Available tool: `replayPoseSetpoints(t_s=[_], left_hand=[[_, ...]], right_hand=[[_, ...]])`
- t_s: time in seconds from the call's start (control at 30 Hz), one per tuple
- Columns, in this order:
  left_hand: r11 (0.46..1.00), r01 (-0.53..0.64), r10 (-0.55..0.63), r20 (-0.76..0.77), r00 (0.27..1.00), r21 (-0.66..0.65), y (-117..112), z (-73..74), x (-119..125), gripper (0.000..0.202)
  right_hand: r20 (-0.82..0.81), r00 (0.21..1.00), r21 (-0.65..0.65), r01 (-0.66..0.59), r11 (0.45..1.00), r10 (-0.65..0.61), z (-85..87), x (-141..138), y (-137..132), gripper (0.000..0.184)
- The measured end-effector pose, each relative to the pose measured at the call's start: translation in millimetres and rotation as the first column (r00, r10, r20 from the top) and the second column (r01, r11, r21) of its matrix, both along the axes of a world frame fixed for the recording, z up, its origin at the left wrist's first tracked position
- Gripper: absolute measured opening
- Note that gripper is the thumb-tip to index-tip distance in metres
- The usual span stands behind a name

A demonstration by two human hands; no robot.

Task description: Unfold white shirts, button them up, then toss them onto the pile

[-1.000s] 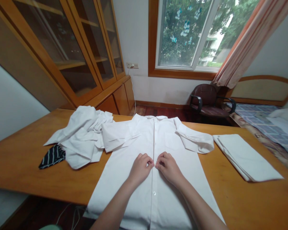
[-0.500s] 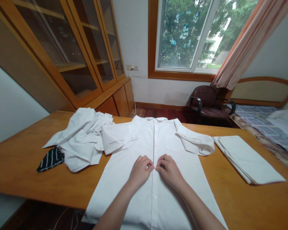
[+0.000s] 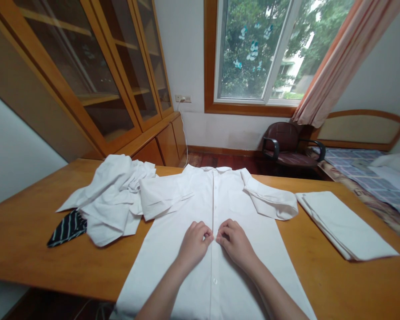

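Observation:
A white short-sleeved shirt (image 3: 173, 275) lies front up on the wooden table, collar at the far side and hem toward me. Its button placket runs down the middle, with one button (image 3: 215, 281) showing below my hands. My left hand (image 3: 196, 243) pinches the shirt front just left of the placket, thumb against curled fingers. Mirroring it on the right, my right hand (image 3: 234, 242) is also closed in a pinch at the placket. The fingertips of both hands nearly meet, and they hide the bit of cloth between them.
Left of the shirt is a crumpled heap of white cloth (image 3: 115, 200), with a black striped cloth (image 3: 66, 229) poking out beneath. A folded white cloth (image 3: 348, 226) lies right on the table (image 3: 323, 275). Beyond stand a glass-door cabinet (image 3: 86, 66), an armchair (image 3: 285, 142) and a bed (image 3: 363, 160).
The view has tilted slightly, so everything sits a little lower in the picture. Both hands keep the same pinch at the placket, and the shirt lies as before.

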State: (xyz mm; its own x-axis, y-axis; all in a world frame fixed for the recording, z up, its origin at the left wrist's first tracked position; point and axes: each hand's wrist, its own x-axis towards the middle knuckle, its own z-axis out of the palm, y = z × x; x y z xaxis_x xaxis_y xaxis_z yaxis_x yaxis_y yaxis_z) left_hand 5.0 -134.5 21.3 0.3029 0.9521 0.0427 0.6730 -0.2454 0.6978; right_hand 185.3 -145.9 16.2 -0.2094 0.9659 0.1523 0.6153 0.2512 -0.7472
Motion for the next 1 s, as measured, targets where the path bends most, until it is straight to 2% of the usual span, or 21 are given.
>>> replayPoseSetpoints(t_s=[0.53,0.83,1.0], left_hand=[[1.000,-0.001,0.001,-0.004,1.000,0.026,-1.7,-5.3,0.1,0.011],[1.000,-0.002,0.002,-0.020,1.000,0.023,-2.5,0.0,1.0,0.011],[0.999,-0.002,0.003,-0.019,1.000,0.045,-3.1,-1.9,0.8,0.011]], right_hand=[[-0.015,1.000,-0.047,0.002,0.999,-0.002,2.5,-0.9,0.7,0.013],[-0.018,1.000,-0.042,-0.003,0.999,0.002,3.1,-0.9,-0.2,0.014],[-0.002,1.000,-0.039,-0.008,0.999,0.008,1.8,-0.5,0.7,0.013]])
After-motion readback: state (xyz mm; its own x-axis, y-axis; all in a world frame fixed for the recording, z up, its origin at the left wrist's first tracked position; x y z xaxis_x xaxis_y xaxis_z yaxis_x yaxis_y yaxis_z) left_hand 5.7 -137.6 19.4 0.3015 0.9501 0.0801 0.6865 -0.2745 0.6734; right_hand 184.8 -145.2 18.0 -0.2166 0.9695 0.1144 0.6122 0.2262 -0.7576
